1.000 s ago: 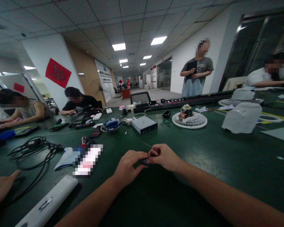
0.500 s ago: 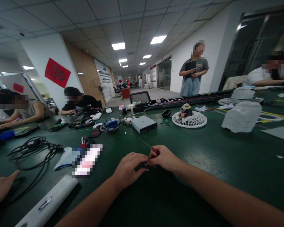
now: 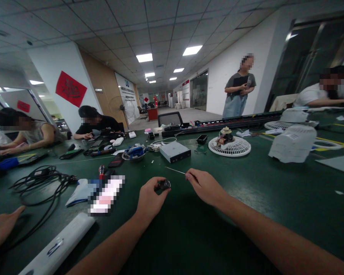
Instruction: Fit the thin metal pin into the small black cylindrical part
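Note:
My left hand (image 3: 150, 196) is closed on a small black cylindrical part (image 3: 163, 185), pinched between thumb and fingers just above the green table (image 3: 246, 191). My right hand (image 3: 205, 186) pinches a thin metal rod (image 3: 174, 170) that points left and slightly away. A short gap separates the two hands. The rod's tip hangs free over the table, apart from the black part.
A grey box (image 3: 174, 151) and a white fan grille with a motor (image 3: 229, 144) lie beyond my hands. A white fan housing (image 3: 292, 143) stands right. Black cables (image 3: 43, 181), a white bar (image 3: 57, 244) and another person's hand (image 3: 1, 227) are at left. Other people sit around.
My hands were joined on the small black part with the rod. Now they have drawn apart: the right hand has moved right with the rod, the left keeps the black part.

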Motion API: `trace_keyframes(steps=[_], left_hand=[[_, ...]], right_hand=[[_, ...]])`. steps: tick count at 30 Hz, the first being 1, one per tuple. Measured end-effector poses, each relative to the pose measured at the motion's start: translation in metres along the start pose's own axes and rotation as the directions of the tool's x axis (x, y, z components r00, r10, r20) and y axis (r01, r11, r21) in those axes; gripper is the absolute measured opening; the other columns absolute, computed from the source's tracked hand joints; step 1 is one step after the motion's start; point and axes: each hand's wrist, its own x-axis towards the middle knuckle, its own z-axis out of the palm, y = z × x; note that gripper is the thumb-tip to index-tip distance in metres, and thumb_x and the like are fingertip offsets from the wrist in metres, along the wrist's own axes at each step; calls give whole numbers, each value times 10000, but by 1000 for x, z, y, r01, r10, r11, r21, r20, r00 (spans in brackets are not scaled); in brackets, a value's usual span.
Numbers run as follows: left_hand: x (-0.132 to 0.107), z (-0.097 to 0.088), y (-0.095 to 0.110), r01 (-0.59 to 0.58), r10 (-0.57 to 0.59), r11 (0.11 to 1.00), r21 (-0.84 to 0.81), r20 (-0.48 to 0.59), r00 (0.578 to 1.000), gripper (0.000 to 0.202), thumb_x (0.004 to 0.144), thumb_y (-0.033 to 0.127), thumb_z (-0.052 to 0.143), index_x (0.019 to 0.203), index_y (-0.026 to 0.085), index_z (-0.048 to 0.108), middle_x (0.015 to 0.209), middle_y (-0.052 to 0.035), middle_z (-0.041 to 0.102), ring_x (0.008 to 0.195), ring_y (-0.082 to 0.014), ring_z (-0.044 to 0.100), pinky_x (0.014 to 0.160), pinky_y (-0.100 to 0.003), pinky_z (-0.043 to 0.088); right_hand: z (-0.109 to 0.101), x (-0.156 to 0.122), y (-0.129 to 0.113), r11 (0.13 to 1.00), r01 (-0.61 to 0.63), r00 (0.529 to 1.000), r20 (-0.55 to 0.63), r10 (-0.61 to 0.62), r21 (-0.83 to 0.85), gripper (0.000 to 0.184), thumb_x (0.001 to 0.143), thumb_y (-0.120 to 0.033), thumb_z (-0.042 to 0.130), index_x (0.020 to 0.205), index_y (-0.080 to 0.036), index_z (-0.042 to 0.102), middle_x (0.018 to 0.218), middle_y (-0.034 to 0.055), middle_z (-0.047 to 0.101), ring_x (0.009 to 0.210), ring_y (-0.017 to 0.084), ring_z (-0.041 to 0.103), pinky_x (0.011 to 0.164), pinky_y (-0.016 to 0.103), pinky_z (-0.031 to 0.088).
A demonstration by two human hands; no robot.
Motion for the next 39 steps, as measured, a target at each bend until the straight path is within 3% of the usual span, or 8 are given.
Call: trace_keyframes(steps=[4, 10, 13, 18, 28, 32, 37, 39], left_hand=[[3, -2, -3, 115, -115, 993, -6, -11, 993, 271, 742, 259, 720, 1004, 221, 661, 783, 4, 690, 700, -178, 655, 699, -314, 530], [0, 0, -4, 34, -34, 999, 3, 47, 998, 289, 706, 227, 745, 985, 225, 674, 867, -10, 703, 806, -195, 662, 760, -327, 529], [0, 1, -5, -5, 5, 1000, 1, 52, 999, 290, 702, 197, 745, 982, 228, 679, 898, -9, 706, 833, -192, 659, 788, -329, 528], [0, 0, -6, -43, 46, 998, -36, 99, 994, 281, 715, 186, 738, 985, 230, 675, 939, -11, 708, 867, -199, 656, 799, -342, 532], [1, -1, -7, -77, 80, 997, -30, 142, 987, 289, 714, 164, 743, 987, 229, 678, 957, -17, 709, 889, -203, 661, 816, -347, 523], [0, 0, -7, -85, 88, 996, -23, 165, 982, 291, 696, 131, 744, 961, 231, 676, 931, -7, 706, 867, -198, 665, 792, -337, 522], [0, -1, -5, -98, 98, 995, -10, 179, 979, 279, 714, 152, 741, 971, 232, 671, 952, -10, 698, 889, -203, 653, 805, -349, 512], [0, -1, -5, -91, 91, 996, -6, 174, 981, 279, 709, 152, 744, 967, 229, 671, 943, -13, 698, 880, -205, 651, 797, -352, 515]], right_hand=[[-9, 5, 13, 989, 129, 991, 31, -127, -71, 243, 940, -269, 450, 1062, -211, 652, 981, 57, 644, 847, 180, 593, 742, 306, 423], [-7, 3, 13, 968, 219, 974, 76, -211, -118, 265, 932, -267, 475, 1119, -248, 663, 943, 44, 625, 790, 167, 586, 715, 302, 436], [-9, 3, 9, 969, 216, 976, 67, -209, -119, 240, 921, -252, 489, 1056, -231, 685, 919, 46, 635, 810, 176, 587, 726, 307, 429], [-10, 3, 4, 984, 174, 979, 99, -176, 36, 223, 912, -229, 487, 978, -199, 698, 890, 40, 658, 807, 167, 592, 720, 291, 431], [-13, 3, 0, 993, 99, 992, 80, -93, -67, 251, 901, -266, 490, 958, -192, 723, 903, 61, 699, 809, 191, 604, 725, 309, 422], [-14, 3, 1, 993, 114, 980, 168, -110, -18, 242, 888, -266, 500, 881, -193, 731, 823, 39, 704, 727, 174, 607, 648, 286, 407], [-13, 3, 0, 997, 65, 994, 93, -60, -49, 257, 893, -277, 494, 923, -185, 733, 882, 59, 716, 779, 190, 613, 683, 302, 413], [-12, 3, 0, 997, 53, 989, 141, -44, -60, 265, 890, -299, 499, 893, -191, 740, 819, 52, 716, 716, 183, 607, 648, 299, 403]])
